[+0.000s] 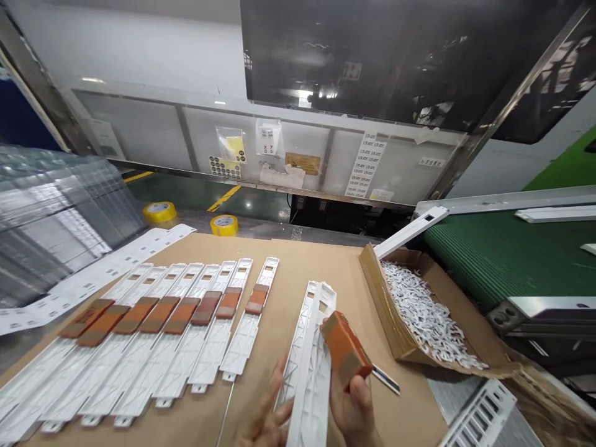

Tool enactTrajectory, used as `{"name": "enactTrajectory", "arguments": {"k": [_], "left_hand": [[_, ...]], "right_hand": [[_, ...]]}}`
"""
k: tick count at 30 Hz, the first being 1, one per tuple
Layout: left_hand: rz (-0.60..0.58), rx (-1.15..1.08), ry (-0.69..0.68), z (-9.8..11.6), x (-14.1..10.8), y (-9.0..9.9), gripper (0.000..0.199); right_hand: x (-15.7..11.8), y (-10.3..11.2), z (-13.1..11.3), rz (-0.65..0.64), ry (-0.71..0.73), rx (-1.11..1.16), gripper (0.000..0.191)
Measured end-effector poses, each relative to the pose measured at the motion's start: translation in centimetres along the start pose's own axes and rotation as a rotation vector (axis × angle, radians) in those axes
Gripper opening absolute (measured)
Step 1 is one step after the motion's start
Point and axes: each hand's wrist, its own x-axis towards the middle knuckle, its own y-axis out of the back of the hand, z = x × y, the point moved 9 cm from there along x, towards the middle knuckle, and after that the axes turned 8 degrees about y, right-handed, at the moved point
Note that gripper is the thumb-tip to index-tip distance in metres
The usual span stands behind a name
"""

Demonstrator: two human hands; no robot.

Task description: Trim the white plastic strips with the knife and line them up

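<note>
In my right hand (356, 406) is an orange-brown block (347, 344) with a grey-brown band, the thumb pressed against its lower end. My left hand (270, 410) is curled about the lower part of a ribbed white plastic strip (314, 366), which stands tilted beside the block. A second white strip (298, 332) shows just behind it, partly hidden. To the left, several similar white strips (209, 360) lie in a slanted row, each with an orange or reddish block (257, 299) across it.
A cardboard box (379, 298) of small white hooked pieces (426, 313) stands on the right, by a green conveyor belt (512, 248). Two yellow tape rolls (224, 225) sit at the back. A slim black-and-white tool (386, 380) and a slotted white part (482, 416) lie nearby.
</note>
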Motion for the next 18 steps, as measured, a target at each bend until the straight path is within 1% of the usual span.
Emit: {"name": "enactTrajectory", "arguments": {"k": [2, 3, 4, 5, 6, 8, 11, 12, 13, 15, 18], "left_hand": [[-0.150, -0.248, 0.198, -1.2, 0.1, -1.6, 0.055], [-0.192, -0.306, 0.286, -1.7, 0.1, -2.3, 0.061], [-0.205, -0.317, 0.351, -2.1, 0.0, -2.7, 0.067], [-0.186, -0.300, 0.391, -2.4, 0.1, -2.9, 0.070], [-0.136, -0.272, 0.411, -2.7, 0.1, -2.6, 0.069], [0.012, -0.213, 0.396, -2.8, 0.3, -1.3, 0.063], [0.261, -0.101, 0.294, -2.0, 0.1, 1.6, 0.057], [0.323, -0.065, 0.259, -1.6, -0.1, 2.3, 0.056], [0.363, -0.034, 0.230, -1.3, -0.2, 2.8, 0.056], [0.380, 0.007, 0.192, -0.7, -0.4, 2.8, 0.057], [0.385, 0.071, 0.153, -0.1, -0.7, 2.1, 0.058]], "right_hand": [[0.7, -0.8, -0.4, -0.083, 0.014, 0.009, 0.089], [0.9, -1.4, -0.5, -0.159, 0.013, -0.015, 0.093], [0.9, -2.1, -0.6, -0.243, 0.008, -0.053, 0.095], [0.7, -2.6, -0.7, -0.319, 0.009, -0.100, 0.096], [0.5, -2.9, -0.9, -0.380, 0.020, -0.167, 0.096], [-0.1, -3.3, -1.6, -0.471, 0.085, -0.384, 0.093], [-1.2, -4.2, -2.9, -0.614, 0.238, -0.793, 0.091], [-1.7, -4.7, -3.1, -0.674, 0.284, -0.898, 0.092], [-2.2, -5.2, -3.3, -0.725, 0.327, -0.969, 0.093], [-3.0, -5.9, -3.2, -0.786, 0.387, -1.047, 0.094], [-3.9, -6.1, -2.1, -0.815, 0.400, -1.113, 0.096]]}}
